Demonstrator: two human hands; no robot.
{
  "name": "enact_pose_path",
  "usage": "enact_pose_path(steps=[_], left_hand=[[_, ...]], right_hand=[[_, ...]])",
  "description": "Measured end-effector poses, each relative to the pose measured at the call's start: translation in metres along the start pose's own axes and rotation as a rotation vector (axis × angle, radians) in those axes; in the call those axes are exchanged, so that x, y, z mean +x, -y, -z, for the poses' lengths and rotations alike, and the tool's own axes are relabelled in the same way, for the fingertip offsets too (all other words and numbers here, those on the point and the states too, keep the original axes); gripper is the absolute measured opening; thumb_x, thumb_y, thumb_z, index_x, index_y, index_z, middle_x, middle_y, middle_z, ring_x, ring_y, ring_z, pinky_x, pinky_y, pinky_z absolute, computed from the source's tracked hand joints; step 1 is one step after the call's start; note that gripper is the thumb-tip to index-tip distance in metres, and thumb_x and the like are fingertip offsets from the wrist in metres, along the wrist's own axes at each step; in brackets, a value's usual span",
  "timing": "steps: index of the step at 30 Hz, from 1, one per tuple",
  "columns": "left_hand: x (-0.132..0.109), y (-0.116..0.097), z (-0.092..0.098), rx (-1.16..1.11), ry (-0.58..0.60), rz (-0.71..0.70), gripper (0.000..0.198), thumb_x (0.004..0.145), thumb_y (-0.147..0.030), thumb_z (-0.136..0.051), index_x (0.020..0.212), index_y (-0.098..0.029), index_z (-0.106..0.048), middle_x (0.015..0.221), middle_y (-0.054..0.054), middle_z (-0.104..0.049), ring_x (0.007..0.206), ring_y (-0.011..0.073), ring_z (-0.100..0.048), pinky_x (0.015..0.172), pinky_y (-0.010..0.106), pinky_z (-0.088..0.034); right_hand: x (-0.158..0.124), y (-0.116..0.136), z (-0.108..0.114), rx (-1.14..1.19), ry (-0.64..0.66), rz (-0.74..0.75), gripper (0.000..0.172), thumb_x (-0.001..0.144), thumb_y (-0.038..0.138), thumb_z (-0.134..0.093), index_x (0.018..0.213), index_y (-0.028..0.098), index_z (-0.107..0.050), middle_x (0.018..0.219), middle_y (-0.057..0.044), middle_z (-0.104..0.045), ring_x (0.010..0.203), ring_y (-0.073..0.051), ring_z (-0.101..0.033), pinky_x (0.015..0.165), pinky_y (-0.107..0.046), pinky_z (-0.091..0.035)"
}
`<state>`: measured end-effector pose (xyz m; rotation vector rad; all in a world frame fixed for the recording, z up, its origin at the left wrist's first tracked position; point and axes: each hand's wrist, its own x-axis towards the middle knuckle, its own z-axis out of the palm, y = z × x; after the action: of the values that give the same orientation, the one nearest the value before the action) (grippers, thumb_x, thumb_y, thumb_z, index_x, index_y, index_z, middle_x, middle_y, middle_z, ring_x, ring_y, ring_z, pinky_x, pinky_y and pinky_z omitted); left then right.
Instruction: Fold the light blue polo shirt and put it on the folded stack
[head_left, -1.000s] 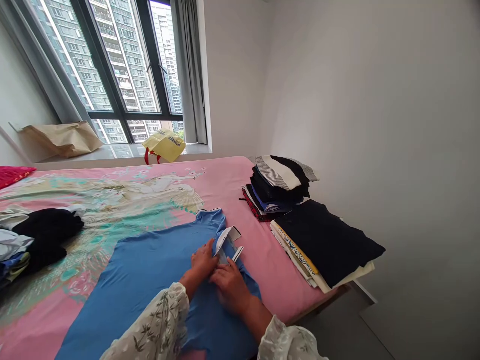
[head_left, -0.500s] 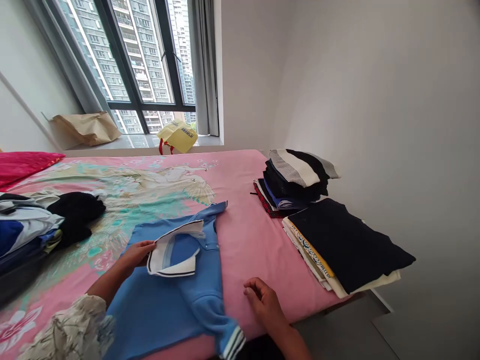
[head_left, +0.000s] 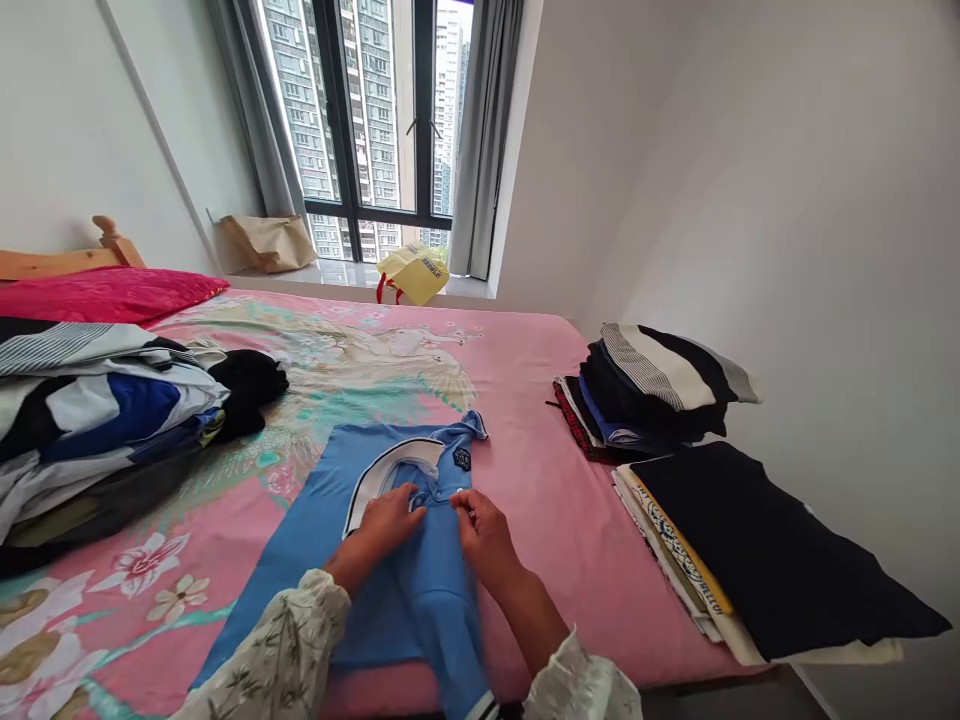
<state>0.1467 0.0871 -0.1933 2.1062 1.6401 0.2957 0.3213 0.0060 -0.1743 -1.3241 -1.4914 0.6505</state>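
A blue polo shirt (head_left: 439, 575) lies on the bed in front of me, its white collar with a dark edge (head_left: 375, 480) standing up in a curve. A dark badge (head_left: 462, 459) shows on the chest near a sleeve. My left hand (head_left: 386, 525) is closed on the collar's near end by the buttons, thumb and fingers at the cloth. Close beside it, my right hand (head_left: 484, 530) pinches the shirt's front edge at the placket. Its fingertips partly hide what they grip. One striped sleeve cuff hangs over the bed's near edge.
On the left is a loose heap of clothes (head_left: 112, 420), with a red pillow (head_left: 112, 295) behind. Folded clothes (head_left: 660, 370) and a second stack topped by black cloth (head_left: 780, 550) sit at right. A paper bag (head_left: 270, 243) and yellow bag (head_left: 414, 273) rest by the window.
My left hand has moved right along the collar, and my right hand has come from the bare sheet onto the shirt's front. The collar is less spread, and the view has turned left.
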Motion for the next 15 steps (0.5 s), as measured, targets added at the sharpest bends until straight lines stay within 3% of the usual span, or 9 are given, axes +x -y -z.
enact_pose_path(steps=[3,7,11,15], left_hand=[[0.012,0.008,0.001,-0.059,0.031,0.053,0.031,0.080,-0.034,-0.048,0.095,-0.016,-0.068,0.101,0.012,-0.070,0.099,0.0268,-0.061,0.085,0.035,-0.042],[0.017,0.023,-0.001,-0.168,0.063,0.099,0.035,0.077,-0.043,-0.049,0.086,-0.016,-0.070,0.078,0.008,-0.070,0.078,0.0236,-0.064,0.065,0.030,-0.043],[0.017,0.030,-0.008,-0.274,0.071,0.139,0.038,0.076,-0.045,-0.049,0.089,-0.015,-0.070,0.073,0.006,-0.068,0.069,0.0207,-0.063,0.056,0.028,-0.040],[0.016,0.031,-0.011,-0.347,0.070,0.129,0.038,0.077,-0.042,-0.048,0.090,-0.014,-0.070,0.075,0.006,-0.069,0.069,0.0205,-0.062,0.056,0.028,-0.041]], right_hand=[[0.029,-0.011,-0.025,0.030,0.047,-0.147,0.029,0.081,0.021,-0.041,0.103,0.019,-0.061,0.099,-0.004,-0.067,0.089,-0.016,-0.063,0.071,-0.027,-0.052],[0.059,-0.036,-0.053,-0.083,0.073,-0.393,0.037,0.079,0.018,-0.044,0.113,0.014,-0.057,0.102,-0.009,-0.066,0.069,-0.015,-0.065,0.052,-0.024,-0.048],[0.069,-0.048,-0.070,-0.185,0.074,-0.328,0.023,0.076,0.022,-0.054,0.095,0.014,-0.064,0.086,-0.007,-0.067,0.069,-0.018,-0.063,0.064,-0.027,-0.048],[0.060,-0.048,-0.079,-0.251,0.039,-0.213,0.017,0.081,0.023,-0.050,0.089,0.018,-0.064,0.089,-0.006,-0.066,0.085,-0.018,-0.061,0.078,-0.028,-0.044]])
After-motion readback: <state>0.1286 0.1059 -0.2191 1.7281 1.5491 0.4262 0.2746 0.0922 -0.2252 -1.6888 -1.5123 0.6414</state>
